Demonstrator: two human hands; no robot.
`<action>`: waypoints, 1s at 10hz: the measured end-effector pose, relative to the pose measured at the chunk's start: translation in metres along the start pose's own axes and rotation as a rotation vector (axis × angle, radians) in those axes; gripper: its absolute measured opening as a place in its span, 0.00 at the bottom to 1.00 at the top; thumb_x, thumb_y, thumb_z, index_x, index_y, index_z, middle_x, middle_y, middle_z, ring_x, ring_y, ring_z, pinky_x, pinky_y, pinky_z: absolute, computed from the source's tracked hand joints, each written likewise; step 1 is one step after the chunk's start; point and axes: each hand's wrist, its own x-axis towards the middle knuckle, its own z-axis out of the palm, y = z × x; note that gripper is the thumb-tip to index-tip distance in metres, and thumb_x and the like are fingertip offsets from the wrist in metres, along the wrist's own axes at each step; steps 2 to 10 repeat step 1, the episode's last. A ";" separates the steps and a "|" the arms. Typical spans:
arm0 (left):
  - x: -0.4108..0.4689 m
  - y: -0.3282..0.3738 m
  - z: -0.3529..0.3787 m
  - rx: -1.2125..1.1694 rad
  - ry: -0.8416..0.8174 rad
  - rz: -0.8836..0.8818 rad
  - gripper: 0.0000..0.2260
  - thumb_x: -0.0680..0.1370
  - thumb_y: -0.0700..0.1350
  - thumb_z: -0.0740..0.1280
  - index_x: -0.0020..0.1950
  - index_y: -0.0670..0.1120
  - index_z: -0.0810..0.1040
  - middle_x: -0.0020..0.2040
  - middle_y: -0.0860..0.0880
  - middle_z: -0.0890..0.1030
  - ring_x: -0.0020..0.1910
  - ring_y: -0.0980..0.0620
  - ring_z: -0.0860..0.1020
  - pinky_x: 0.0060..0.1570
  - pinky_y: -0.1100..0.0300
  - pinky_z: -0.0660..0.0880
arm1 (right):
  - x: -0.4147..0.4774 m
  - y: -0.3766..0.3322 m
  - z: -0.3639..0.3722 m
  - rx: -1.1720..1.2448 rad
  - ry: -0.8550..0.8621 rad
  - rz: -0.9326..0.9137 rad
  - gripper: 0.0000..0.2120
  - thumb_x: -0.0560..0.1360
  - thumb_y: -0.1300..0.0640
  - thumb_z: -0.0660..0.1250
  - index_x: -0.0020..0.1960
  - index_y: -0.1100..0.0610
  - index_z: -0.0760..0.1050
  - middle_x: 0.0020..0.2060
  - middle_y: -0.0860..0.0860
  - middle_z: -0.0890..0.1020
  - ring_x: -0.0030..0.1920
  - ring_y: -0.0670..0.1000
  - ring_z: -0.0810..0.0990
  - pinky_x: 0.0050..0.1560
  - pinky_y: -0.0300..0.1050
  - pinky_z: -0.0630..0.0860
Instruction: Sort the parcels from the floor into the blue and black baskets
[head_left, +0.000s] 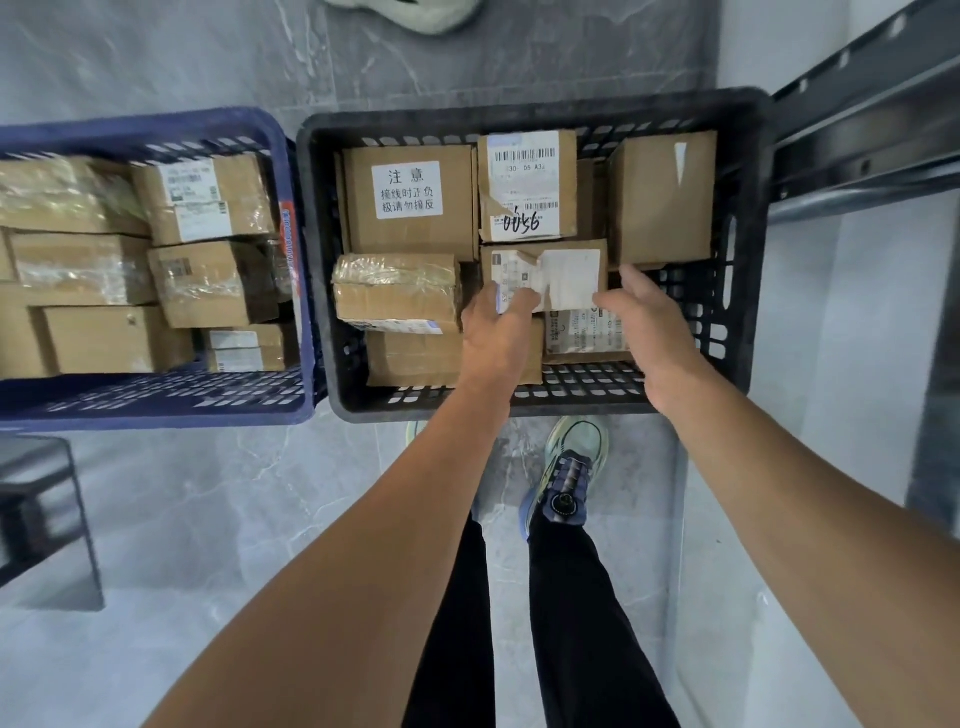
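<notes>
A black basket stands on the floor, packed with several cardboard parcels. A small parcel with a torn white label lies on top near the middle. My left hand rests on its left front corner, fingers curled over the label. My right hand is at the parcel's right edge, its fingers spread apart and its thumb touching the label. A blue basket stands to the left, also full of taped cardboard parcels.
My feet in green and blue shoes stand just in front of the black basket. A metal shelf rail runs along the right. A dark stool or frame sits at the left. A white shoe lies beyond the baskets.
</notes>
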 end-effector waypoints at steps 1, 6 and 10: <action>-0.028 0.007 -0.009 0.001 -0.001 0.043 0.31 0.80 0.59 0.65 0.82 0.55 0.63 0.81 0.50 0.64 0.75 0.41 0.69 0.74 0.39 0.67 | -0.026 -0.012 -0.006 -0.012 0.008 0.009 0.33 0.83 0.51 0.66 0.85 0.51 0.58 0.82 0.48 0.64 0.80 0.50 0.63 0.76 0.49 0.61; -0.028 0.007 -0.009 0.001 -0.001 0.043 0.31 0.80 0.59 0.65 0.82 0.55 0.63 0.81 0.50 0.64 0.75 0.41 0.69 0.74 0.39 0.67 | -0.026 -0.012 -0.006 -0.012 0.008 0.009 0.33 0.83 0.51 0.66 0.85 0.51 0.58 0.82 0.48 0.64 0.80 0.50 0.63 0.76 0.49 0.61; -0.028 0.007 -0.009 0.001 -0.001 0.043 0.31 0.80 0.59 0.65 0.82 0.55 0.63 0.81 0.50 0.64 0.75 0.41 0.69 0.74 0.39 0.67 | -0.026 -0.012 -0.006 -0.012 0.008 0.009 0.33 0.83 0.51 0.66 0.85 0.51 0.58 0.82 0.48 0.64 0.80 0.50 0.63 0.76 0.49 0.61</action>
